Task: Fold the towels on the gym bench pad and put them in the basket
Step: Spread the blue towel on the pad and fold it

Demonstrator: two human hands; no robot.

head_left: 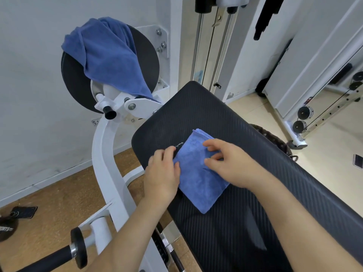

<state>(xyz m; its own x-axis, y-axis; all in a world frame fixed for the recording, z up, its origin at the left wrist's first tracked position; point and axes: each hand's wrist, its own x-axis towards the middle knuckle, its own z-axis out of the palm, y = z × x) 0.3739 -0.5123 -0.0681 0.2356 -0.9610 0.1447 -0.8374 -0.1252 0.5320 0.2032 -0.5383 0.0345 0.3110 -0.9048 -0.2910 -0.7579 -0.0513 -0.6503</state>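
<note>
Towel (198, 181): blue terry, folded into a thick rectangle, lying flat on the black ribbed desk (255, 134). Left hand (163, 171) pinches its left edge; right hand (229, 165) pinches its top layer.

A folded blue towel (198, 183) lies on the black ribbed bench pad (245, 222), one corner pointing toward the person. The left hand (163, 173) grips the towel's left edge, thumb on top and fingers curled beside it. The right hand (229, 165) rests on the towel's upper right part with bent fingers and thumb close together; whether they pinch cloth cannot be told. A second blue towel (110, 54) hangs crumpled over the black round disc (145, 61) of the white machine frame (106, 154), well apart from the pad.
</note>
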